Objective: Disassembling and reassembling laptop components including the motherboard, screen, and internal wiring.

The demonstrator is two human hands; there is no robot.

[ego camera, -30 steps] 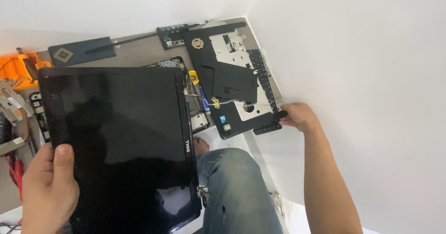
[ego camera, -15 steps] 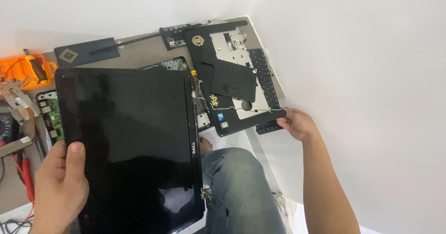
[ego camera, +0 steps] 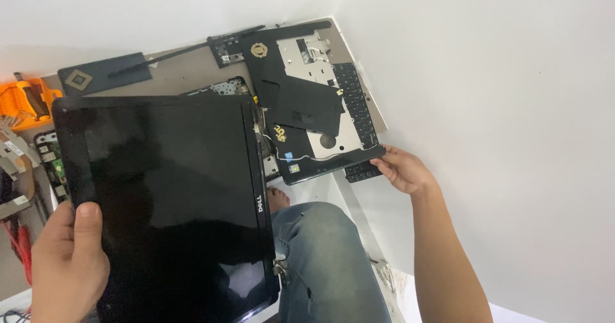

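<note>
Change since earlier view: large glossy black laptop screen panel (ego camera: pixel 170 207) is sitting higher and further right in the view; the right hand is now gripping nearer the lower corner of the base.
Left hand: left hand (ego camera: pixel 67 268) is clamping the screen panel's lower left edge, thumb pressed flat on the bezel, remaining fingers hidden behind it.
Right hand: right hand (ego camera: pixel 402 169) is pinching the near corner of the opened black laptop base with bare silver metal plate (ego camera: pixel 314 105), fingers curled under, beside a loose black keyboard strip (ego camera: pixel 364 171).
Location of panel: it is hanging tilted over the grey tabletop (ego camera: pixel 186 76) and the person's blue-jeaned knee (ego camera: pixel 327 259).
Key relation: the base is lying up and to the right of the panel, long axis running away from the person; the right hand is the nearer one, the panel's right edge just beside the base.
Surroundings: an orange tool (ego camera: pixel 29 102) and a green circuit board (ego camera: pixel 54 163) are lying at the left.
</note>
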